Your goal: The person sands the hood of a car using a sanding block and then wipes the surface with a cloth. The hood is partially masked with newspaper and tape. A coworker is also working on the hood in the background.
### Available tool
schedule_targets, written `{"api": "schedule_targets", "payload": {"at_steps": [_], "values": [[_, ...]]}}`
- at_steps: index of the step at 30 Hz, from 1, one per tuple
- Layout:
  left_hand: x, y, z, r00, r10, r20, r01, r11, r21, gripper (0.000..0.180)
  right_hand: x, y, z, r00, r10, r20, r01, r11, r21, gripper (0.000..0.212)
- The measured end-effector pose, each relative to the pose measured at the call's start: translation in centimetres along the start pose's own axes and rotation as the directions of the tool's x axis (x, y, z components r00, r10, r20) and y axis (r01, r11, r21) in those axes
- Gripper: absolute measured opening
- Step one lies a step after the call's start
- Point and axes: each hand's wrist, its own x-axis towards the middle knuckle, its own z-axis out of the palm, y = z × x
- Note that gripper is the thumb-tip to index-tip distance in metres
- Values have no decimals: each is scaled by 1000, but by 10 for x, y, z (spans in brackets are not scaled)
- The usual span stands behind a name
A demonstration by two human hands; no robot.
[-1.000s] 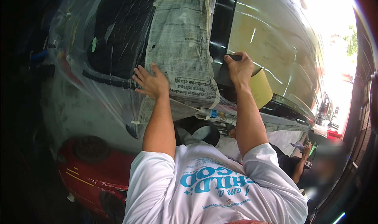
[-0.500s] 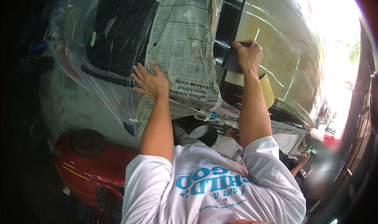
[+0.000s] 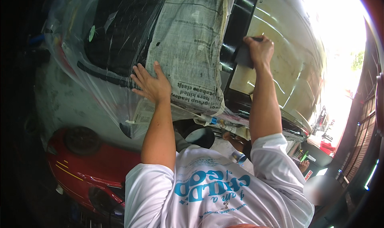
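My right hand (image 3: 262, 52) is closed on a dark grey sheet (image 3: 244, 57) that looks like sandpaper. The sheet lies against a car body panel (image 3: 282, 48), whose surface is dull yellowish beige, beside a glossy black strip (image 3: 235, 26). Flat and with fingers spread, my left hand (image 3: 154, 83) rests on the left edge of the newspaper (image 3: 186, 52) taped over the car. Clear plastic film (image 3: 108, 90) covers the dark glass to the left of that hand. My right fingertips are partly hidden behind the hand.
A red car (image 3: 84, 170) stands at the lower left. Below the newspaper's near edge is a round black object (image 3: 200, 136). Another person's hand (image 3: 305, 165) shows at the lower right, near a dark worktop with items on it. Bright light comes from the right.
My right hand and the sheet have shifted a little to the right on the panel. A curled yellowish piece under my right forearm is no longer visible. My left hand stays put.
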Motion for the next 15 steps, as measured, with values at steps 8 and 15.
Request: {"api": "schedule_targets", "payload": {"at_steps": [8,15], "values": [[4,-7,6,999,-17,-38,17,1000,16,81,-48,4,3,999,-34,22,34,999,9,43],[1,-4,7,1000,3,-29,-2,1000,8,82,-4,-6,-6,999,37,22,-37,999,32,45]]}}
